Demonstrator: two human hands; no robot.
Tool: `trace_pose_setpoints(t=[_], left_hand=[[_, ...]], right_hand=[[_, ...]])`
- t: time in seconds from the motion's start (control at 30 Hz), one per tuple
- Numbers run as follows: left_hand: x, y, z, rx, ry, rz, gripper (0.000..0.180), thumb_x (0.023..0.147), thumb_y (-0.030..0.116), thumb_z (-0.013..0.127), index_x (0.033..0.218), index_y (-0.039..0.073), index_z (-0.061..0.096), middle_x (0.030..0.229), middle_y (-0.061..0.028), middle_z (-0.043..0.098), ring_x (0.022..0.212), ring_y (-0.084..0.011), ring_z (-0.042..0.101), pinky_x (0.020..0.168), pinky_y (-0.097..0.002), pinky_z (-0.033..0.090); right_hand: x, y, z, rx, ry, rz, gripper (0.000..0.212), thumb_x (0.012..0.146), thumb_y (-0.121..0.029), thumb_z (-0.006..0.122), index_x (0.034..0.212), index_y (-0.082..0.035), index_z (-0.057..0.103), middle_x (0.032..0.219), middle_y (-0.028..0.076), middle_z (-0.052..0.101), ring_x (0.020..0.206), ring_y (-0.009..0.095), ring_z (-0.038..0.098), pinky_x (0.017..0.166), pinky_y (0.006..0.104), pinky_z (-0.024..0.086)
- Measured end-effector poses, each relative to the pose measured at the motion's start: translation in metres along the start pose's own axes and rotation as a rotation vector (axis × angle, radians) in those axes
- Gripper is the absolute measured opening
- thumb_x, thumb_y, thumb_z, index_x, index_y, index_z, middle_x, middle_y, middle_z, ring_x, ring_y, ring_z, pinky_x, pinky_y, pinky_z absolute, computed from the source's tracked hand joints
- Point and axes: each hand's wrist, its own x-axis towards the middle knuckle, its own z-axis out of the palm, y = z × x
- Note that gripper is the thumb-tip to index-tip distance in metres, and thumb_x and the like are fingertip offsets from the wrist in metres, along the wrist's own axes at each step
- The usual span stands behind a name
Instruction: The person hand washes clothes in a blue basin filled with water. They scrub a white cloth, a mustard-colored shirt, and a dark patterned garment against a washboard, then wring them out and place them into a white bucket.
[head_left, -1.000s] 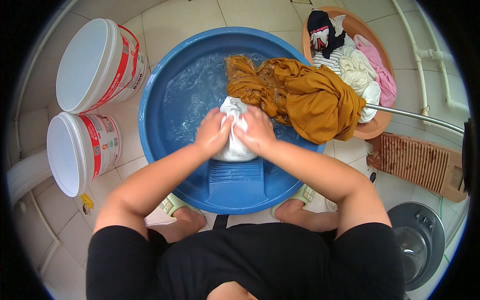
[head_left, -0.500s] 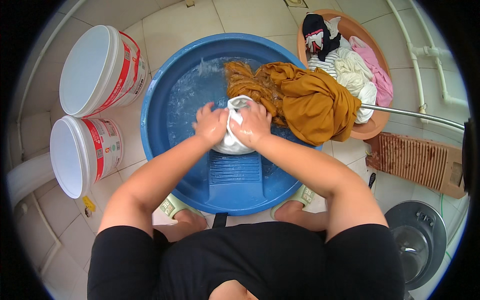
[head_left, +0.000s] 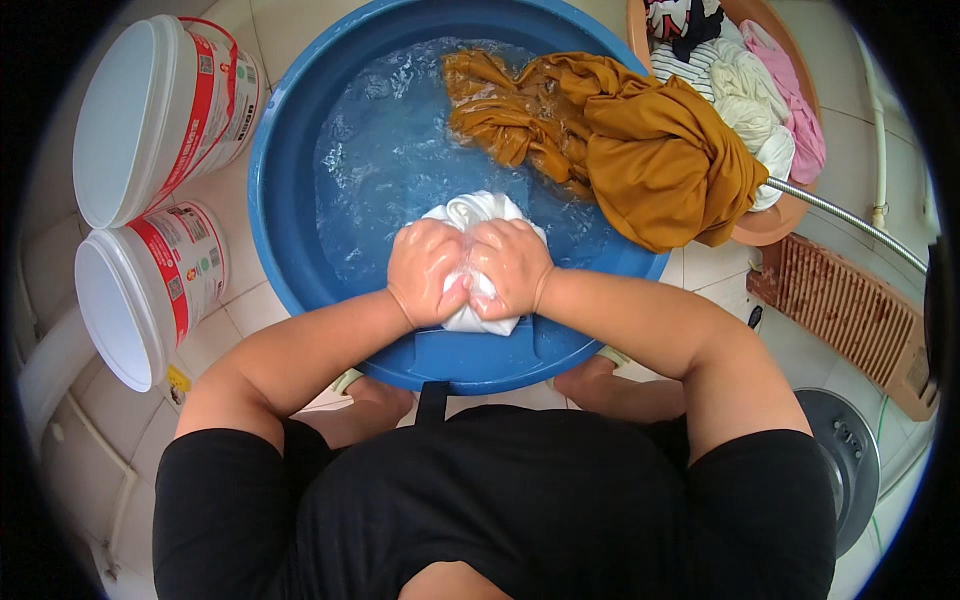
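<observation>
Both hands press side by side on a bunched, wet white cloth [head_left: 470, 212] over the ridged washboard part of a big blue tub [head_left: 268, 215]. My left hand [head_left: 425, 270] curls its fingers into the cloth from the left. From the right, my right hand [head_left: 510, 268] grips it too, its knuckles beside the left ones. Most of the washboard is hidden under the cloth and hands; its smooth lower part [head_left: 470, 350] shows. Behind them is water [head_left: 375, 150]. A mustard-brown cloth [head_left: 660, 150] lies partly in the water and hangs over the tub's right rim.
Two white buckets, a larger one [head_left: 125, 125] and a smaller one [head_left: 120, 310], lie at the left. An orange basin [head_left: 770, 228] of clothes stands at the far right, near a metal hose [head_left: 850, 215], a brown washboard [head_left: 840, 315] and a grey round container [head_left: 845, 450].
My hands have come nearer to me with the white cloth, down over the washboard ridges. Their fingers, spread before, are now curled into the cloth. The view has shifted.
</observation>
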Motion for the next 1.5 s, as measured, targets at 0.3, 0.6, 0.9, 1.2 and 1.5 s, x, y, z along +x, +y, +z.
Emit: trace_pose_setpoints(t=[0.3, 0.6, 0.9, 1.2, 1.5], left_hand=[[0.024, -0.029, 0.002, -0.104, -0.046, -0.216, 0.030, 0.082, 0.034, 0.045, 0.083, 0.005, 0.054, 0.084, -0.0155, 0.056, 0.079, -0.0367, 0.051, 0.071, -0.0425, 0.041], [0.044, -0.057, 0.009, -0.233, 0.287, -0.769, 0.033, 0.080, 0.037, 0.055, 0.088, 0.006, 0.061, 0.086, -0.0171, 0.063, 0.084, -0.0378, 0.058, 0.075, -0.0418, 0.045], [-0.013, -0.061, -0.055, -1.165, 0.692, -1.527, 0.068, 0.092, 0.053, 0.033, 0.129, -0.004, 0.039, 0.120, -0.0202, 0.054, 0.102, -0.0299, 0.059, 0.082, -0.0401, 0.049], [-0.009, -0.022, -0.066, 0.407, 0.438, -0.456, 0.040, 0.074, 0.020, 0.066, 0.107, 0.005, 0.050, 0.107, -0.0156, 0.053, 0.101, -0.0315, 0.052, 0.087, -0.0410, 0.041], [0.025, -0.050, -0.032, 0.227, -0.328, -0.945, 0.072, 0.083, 0.036, 0.048, 0.145, 0.014, 0.017, 0.149, -0.0183, 0.015, 0.136, -0.0387, 0.016, 0.106, -0.0572, 0.017]], right_hand=[[0.040, 0.032, -0.016, 0.125, -0.183, 0.144, 0.034, 0.065, -0.040, 0.064, 0.084, -0.012, 0.060, 0.082, 0.008, 0.058, 0.075, 0.031, 0.060, 0.065, 0.0414, 0.049], [0.076, 0.045, -0.019, 0.066, -0.148, 0.593, 0.048, 0.071, -0.051, 0.063, 0.098, -0.010, 0.059, 0.101, 0.015, 0.062, 0.090, 0.033, 0.060, 0.075, 0.0408, 0.048], [0.107, 0.001, -0.064, -0.196, -0.460, 0.239, 0.065, 0.071, -0.048, 0.069, 0.117, -0.005, 0.054, 0.107, 0.020, 0.059, 0.095, 0.034, 0.060, 0.082, 0.0396, 0.048], [0.151, 0.024, -0.078, -0.310, 0.084, 0.210, 0.065, 0.074, -0.032, 0.068, 0.132, -0.015, 0.043, 0.140, 0.020, 0.029, 0.125, 0.036, 0.035, 0.100, 0.0446, 0.035], [0.156, 0.032, 0.019, -0.609, -0.223, 0.164, 0.049, 0.087, -0.033, 0.044, 0.135, -0.026, 0.042, 0.145, 0.007, 0.030, 0.136, 0.035, 0.017, 0.106, 0.0602, 0.011]])
